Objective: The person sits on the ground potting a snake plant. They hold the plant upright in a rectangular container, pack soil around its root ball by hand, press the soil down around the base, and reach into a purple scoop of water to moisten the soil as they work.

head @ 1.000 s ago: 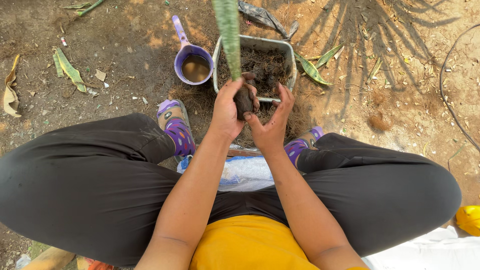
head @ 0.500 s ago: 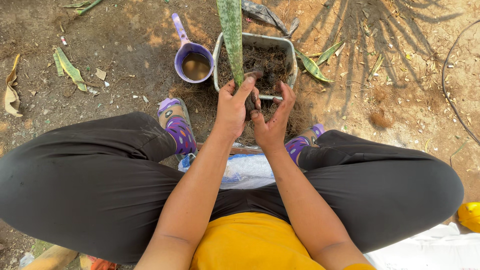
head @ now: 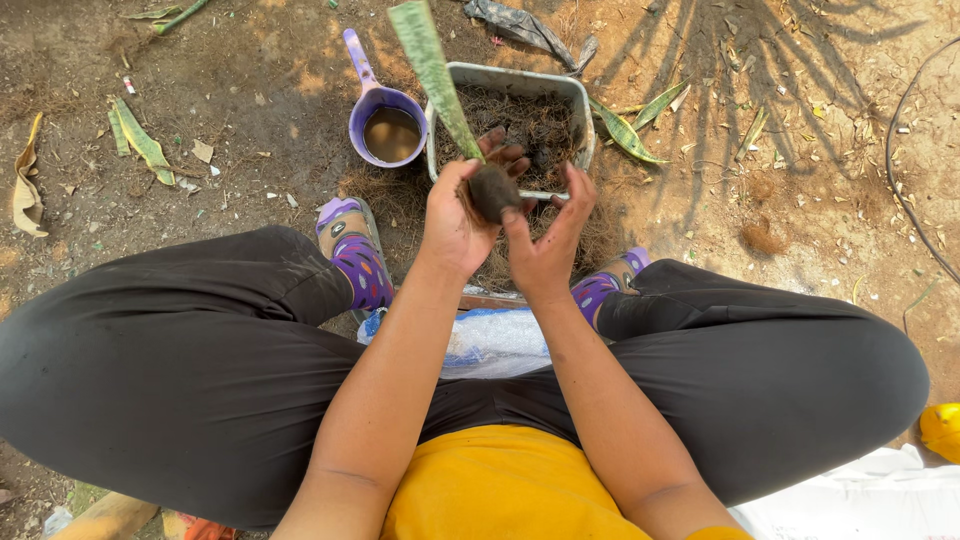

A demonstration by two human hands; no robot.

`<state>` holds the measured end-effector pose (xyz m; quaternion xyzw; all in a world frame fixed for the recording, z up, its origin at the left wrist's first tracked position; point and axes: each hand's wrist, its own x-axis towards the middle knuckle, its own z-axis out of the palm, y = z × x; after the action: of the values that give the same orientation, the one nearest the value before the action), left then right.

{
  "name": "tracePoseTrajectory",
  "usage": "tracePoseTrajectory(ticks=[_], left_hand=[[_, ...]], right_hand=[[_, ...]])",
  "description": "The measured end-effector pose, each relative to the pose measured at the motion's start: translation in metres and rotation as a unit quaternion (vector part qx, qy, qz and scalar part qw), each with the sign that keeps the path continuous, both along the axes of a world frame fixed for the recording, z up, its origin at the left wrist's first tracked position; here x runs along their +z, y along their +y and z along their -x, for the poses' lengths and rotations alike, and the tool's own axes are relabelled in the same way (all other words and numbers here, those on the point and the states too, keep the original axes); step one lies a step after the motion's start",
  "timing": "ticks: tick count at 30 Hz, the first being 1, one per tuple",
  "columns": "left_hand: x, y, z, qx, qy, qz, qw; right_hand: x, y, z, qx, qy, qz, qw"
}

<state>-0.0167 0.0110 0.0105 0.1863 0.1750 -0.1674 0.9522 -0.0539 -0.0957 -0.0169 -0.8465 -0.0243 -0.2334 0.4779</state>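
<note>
**Over the tray, hands on the root ball**

Above the grey tray (head: 520,80), we are cupping the plant's (head: 432,70) dark root ball (head: 493,190), left hand (head: 452,215) and right hand (head: 548,235) both gripping it. Crumbly, light; best supporting underneath, not pulling its stiff leaf.

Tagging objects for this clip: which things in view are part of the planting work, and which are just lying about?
In use: left hand, right hand, plant with soil-covered root ball, grey tub of fibrous soil, purple scoop.

Lying about: fallen leaves, yellow object, black cable.
</note>
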Motion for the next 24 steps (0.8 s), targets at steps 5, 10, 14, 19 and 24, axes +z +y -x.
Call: tracePoseTrajectory(ticks=[5,10,14,19,24], left_hand=[[-0.007,0.0,0.003,0.032,-0.134,-0.082,0.987],[-0.017,0.0,0.005,0.013,-0.084,-0.02,0.996],[-0.021,-0.001,0.004,0.036,-0.06,-0.071,0.995],[-0.015,-0.002,0.005,0.064,-0.061,-0.051,0.995],[0.004,0.001,0.004,0.054,0.087,-0.022,0.995]], right_hand=[[-0.001,-0.003,0.0,-0.022,0.037,-0.033,0.999],[-0.004,0.002,0.004,0.022,0.023,0.0,0.999],[-0.006,0.005,0.008,0.024,0.037,-0.012,0.999],[-0.007,0.006,0.009,0.014,0.045,0.002,0.999],[-0.005,0.0,0.0,0.001,0.09,-0.074,0.993]])
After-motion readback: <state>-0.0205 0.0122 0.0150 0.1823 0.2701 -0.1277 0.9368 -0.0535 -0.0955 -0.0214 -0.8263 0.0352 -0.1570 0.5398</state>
